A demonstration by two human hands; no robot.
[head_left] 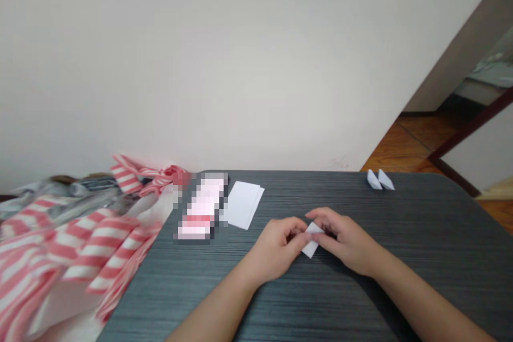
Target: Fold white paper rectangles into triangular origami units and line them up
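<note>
Between my two hands is a small folded piece of white paper (311, 248), held just above or on the dark table. My left hand (278, 248) pinches its left side, the thumb lying on top. From the right, my right hand (347, 240) grips the same paper between thumb and curled fingers. The thumbs cover part of the folds. To the left lie a few white paper sheets (243, 206), loosely stacked. Two small folded white paper shapes (380, 180) with pointed ends stand side by side at the table's far right edge.
A pixelated pink and white rectangular object (202, 208) lies at the left of the dark wood-grain table (433, 256). Red-and-white striped cloth (86, 246) is heaped beyond the left edge. A pale wall (256, 64) rises behind; wooden floor (401, 144) shows at right.
</note>
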